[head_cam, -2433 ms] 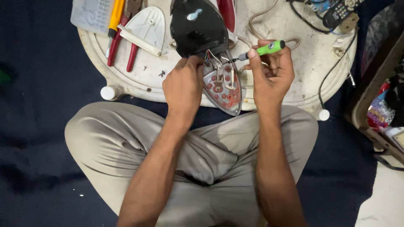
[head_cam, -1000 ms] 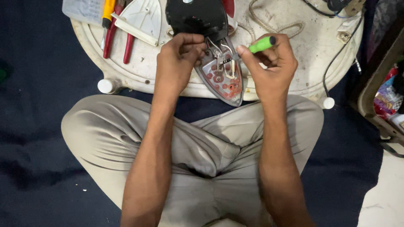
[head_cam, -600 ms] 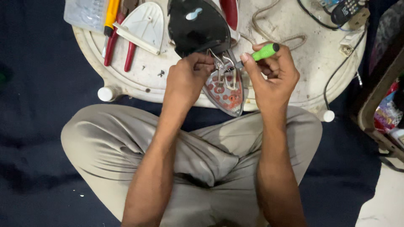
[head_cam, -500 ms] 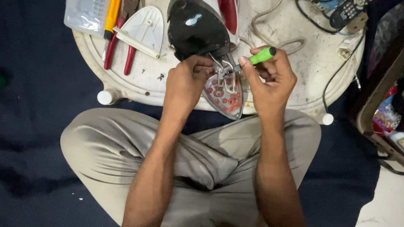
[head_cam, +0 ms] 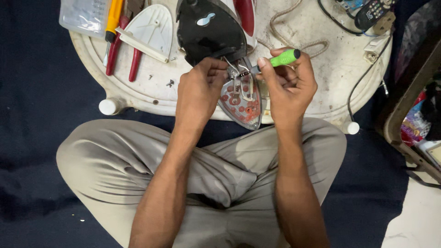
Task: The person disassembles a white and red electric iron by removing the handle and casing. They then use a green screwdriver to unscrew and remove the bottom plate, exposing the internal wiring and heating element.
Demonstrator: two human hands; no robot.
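An opened clothes iron (head_cam: pixel 243 98) lies on a white round tray (head_cam: pixel 321 96) in front of my crossed legs, its soleplate with red spots and metal strips exposed. Its black body shell (head_cam: pixel 209 30) sits tilted at the far end. My left hand (head_cam: pixel 200 89) grips the iron where the shell meets the plate, fingers on the metal parts. My right hand (head_cam: pixel 289 85) is closed on a green-handled screwdriver (head_cam: pixel 280 59), whose tip points left into the metal strips.
On the tray lie red-handled pliers (head_cam: pixel 121 50), a yellow-handled tool (head_cam: pixel 112 20), a white iron-shaped cover (head_cam: pixel 154 30), a clear plastic box (head_cam: pixel 82 16), a coiled cord (head_cam: pixel 294 41) and small screws (head_cam: pixel 170 83). A wooden frame (head_cam: pixel 409 105) stands at the right on the dark floor cloth.
The screwdriver has been tilted and turned a little in my right hand while its tip stays at the metal strips. My left hand keeps its hold on the iron.
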